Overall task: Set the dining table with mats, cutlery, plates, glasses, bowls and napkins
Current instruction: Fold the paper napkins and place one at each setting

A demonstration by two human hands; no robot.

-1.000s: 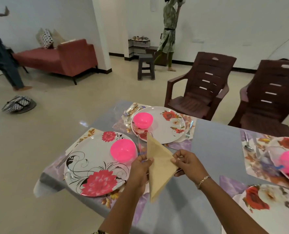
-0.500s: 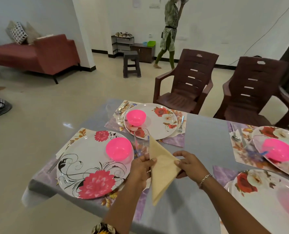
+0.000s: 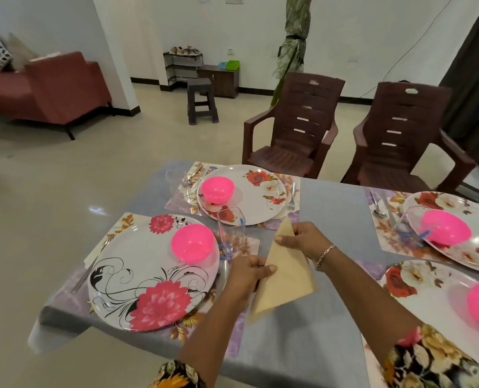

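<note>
Beige napkin (image 3: 284, 275), folded to a triangle, is pinched between my left hand (image 3: 249, 273) and right hand (image 3: 302, 238), just right of the near plate (image 3: 137, 264). Mats (image 3: 384, 233), plates (image 3: 258, 197), pink bowls (image 3: 192, 242) and cutlery (image 3: 292, 196) look laid; napkins seem left.

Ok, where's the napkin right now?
In the head view, the folded beige napkin is at centre, held between the left hand and right hand, just right of the glass, above the grey table.
</note>
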